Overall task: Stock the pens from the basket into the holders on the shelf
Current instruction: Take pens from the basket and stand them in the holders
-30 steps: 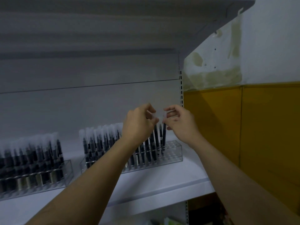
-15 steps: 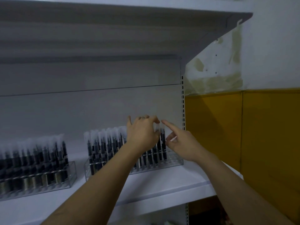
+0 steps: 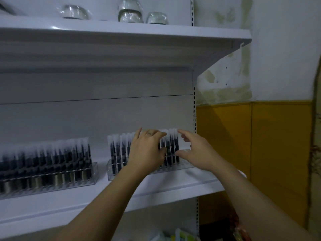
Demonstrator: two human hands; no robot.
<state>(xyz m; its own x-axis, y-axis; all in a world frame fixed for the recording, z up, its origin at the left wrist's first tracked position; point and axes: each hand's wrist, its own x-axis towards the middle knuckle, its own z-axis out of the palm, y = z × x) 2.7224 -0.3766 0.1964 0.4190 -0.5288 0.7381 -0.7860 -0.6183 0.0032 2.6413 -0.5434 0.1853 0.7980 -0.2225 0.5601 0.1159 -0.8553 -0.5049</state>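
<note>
while the basket named in the task is nowhere in view, the work sits at the right-hand clear holder (image 3: 184, 166) on the white shelf (image 3: 156, 190), where upright pens (image 3: 171, 148) with frosted caps fill the slots almost to its right end. the left hand (image 3: 147, 151) reaches over the middle of that row, fingers curled over the caps and thumb pressed against the dark barrels below. it seems to pinch a few pens together, most likely to keep them upright and packed leftward. the right hand (image 3: 197, 153) hangs just beside the last pens, spread wide with forefinger and thumb apart and nothing between them; whether the thumb touches the end pen is too blurred to tell. that open span reads as a guide for squaring up the row. judging by the short bare stretch of holder at the right, this one is nearly full. a second holder (image 3: 52, 181), to the left and apart from the first, looks packed with dark pens (image 3: 52, 153). overhead, the upper shelf (image 3: 121, 34) carries wrapped glass bowls (image 3: 130, 11) and leaves only modest room for lowering pens in from above. the slotted upright (image 3: 194, 119) and yellow wall panel (image 3: 278, 145) bound the right side, and bright packets (image 3: 182, 234) lie blurred below.
</note>
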